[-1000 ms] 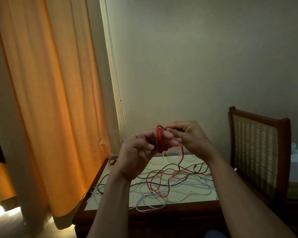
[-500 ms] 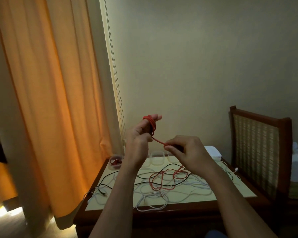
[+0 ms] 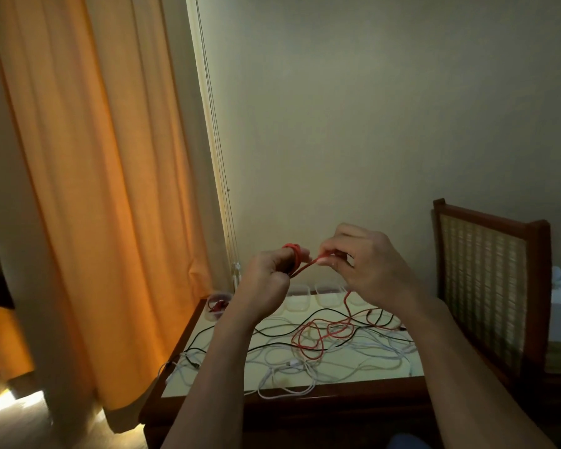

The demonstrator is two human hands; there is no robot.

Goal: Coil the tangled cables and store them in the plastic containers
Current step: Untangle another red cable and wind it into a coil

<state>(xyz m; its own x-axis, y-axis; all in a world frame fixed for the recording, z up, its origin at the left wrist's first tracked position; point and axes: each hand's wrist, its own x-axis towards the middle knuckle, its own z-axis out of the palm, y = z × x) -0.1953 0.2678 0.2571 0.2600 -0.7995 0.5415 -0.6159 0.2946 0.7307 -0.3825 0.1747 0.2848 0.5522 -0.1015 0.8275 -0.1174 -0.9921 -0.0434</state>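
Two bare hands are raised in front of the wall, above the table. Left hand [image 3: 266, 281]: fingers curled, w/ the red cable [image 3: 292, 249] wound in a small tight ring of several turns round its finger ends (can't tell how many fingers), so it grips that ring. Right hand [image 3: 371, 270], just beside it, pinches the same cable btwn thumb & fingertips. A short taut stretch runs btwn the two hands.

Cable is thin, round, smooth-looking, bright red. From the right hand it drops slack to the table [image 3: 370, 393] & lies in loose overlapping loops near the middle of the top, mixed w/ white cables [image 3: 293, 362] & black cables [image 3: 274, 343], all thin & tangled across the surface.

Table has a dark glossy wood rim & a pale flat inset top. At its far edge, by the wall, is a row of clear plastic containers [image 3: 297, 301], shallow w/ rounded corners. The leftmost container [image 3: 220, 293] holds sth red & dark, too small to tell.

Left: orange curtain [image 3: 94, 189], soft vertical folds. Right: chair [image 3: 483, 286], dark wood frame w/ woven cane back.
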